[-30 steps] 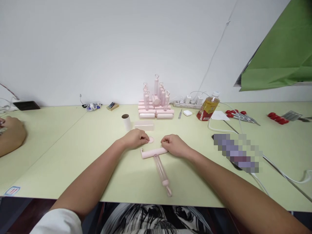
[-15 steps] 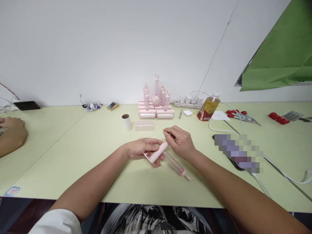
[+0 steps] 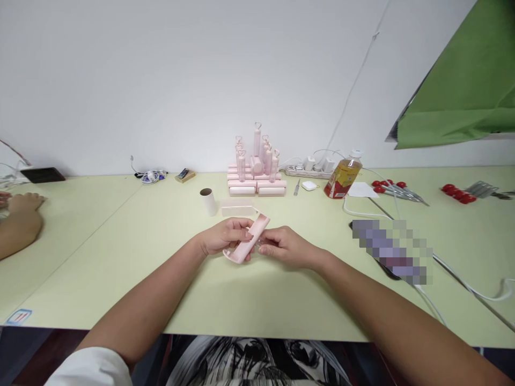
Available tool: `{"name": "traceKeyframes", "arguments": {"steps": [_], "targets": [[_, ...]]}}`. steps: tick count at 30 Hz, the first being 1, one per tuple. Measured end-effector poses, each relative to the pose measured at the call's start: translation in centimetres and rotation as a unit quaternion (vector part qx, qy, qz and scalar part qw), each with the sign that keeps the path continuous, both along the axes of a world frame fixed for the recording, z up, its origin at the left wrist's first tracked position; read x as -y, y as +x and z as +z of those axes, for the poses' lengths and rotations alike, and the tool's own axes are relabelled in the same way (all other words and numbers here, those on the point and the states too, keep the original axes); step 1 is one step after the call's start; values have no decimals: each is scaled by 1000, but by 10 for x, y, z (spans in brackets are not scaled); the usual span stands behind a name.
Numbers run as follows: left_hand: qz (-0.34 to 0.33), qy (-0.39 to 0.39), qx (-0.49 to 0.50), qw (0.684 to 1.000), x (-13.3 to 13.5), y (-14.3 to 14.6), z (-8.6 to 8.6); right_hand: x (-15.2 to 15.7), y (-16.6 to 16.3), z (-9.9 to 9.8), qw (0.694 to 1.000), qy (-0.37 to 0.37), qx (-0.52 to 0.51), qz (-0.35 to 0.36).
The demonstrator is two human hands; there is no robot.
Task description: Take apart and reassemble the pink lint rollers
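Both hands meet above the middle of the pale green table. My left hand is closed round a pink lint-roller piece, a bar-shaped head tilted up to the right. My right hand grips the same piece from the right side, fingers curled; its clear handle is hidden behind this hand. Just beyond the hands lie a pale pink flat cover and a small cardboard tube standing upright.
A stack of pink roller parts stands at the back centre. A power strip, an amber bottle, red-handled tools and cables lie to the right. Another person's hand rests at the far left. A green sheet hangs at upper right.
The roller lay flat on the table a second ago. Both hands have lifted and turned it, and the clear handle that pointed toward me is now out of sight behind my right hand.
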State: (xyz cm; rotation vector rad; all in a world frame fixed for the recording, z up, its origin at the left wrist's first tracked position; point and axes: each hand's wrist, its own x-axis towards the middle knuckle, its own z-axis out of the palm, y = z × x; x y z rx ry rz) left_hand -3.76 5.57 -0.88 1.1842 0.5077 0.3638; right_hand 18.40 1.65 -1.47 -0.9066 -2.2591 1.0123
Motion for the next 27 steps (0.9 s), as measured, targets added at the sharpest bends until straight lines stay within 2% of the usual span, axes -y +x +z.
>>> {"name": "traceKeyframes", "arguments": {"steps": [3, 5, 13, 18, 23, 25, 27], "targets": [[-63, -11, -1, 998, 1, 0, -2, 1, -1, 0, 998, -20, -13, 51], [-73, -11, 9, 997, 2, 1, -3, 1, 0, -1, 998, -27, -13, 51], [-3, 59, 30, 998, 5, 6, 4, 4, -3, 3, 1000, 11, -23, 7], [29, 32, 63, 997, 4, 5, -1, 4, -3, 7, 997, 61, -20, -31], [-92, -17, 91, 991, 7, 7, -7, -1, 2, 0, 996, 87, -29, -8], [-103, -22, 104, 989, 8, 9, -10, -4, 4, -2, 996, 81, -31, -4], [-83, -20, 121, 989, 8, 13, -14, -5, 5, -3, 996, 84, -25, -7]]}}
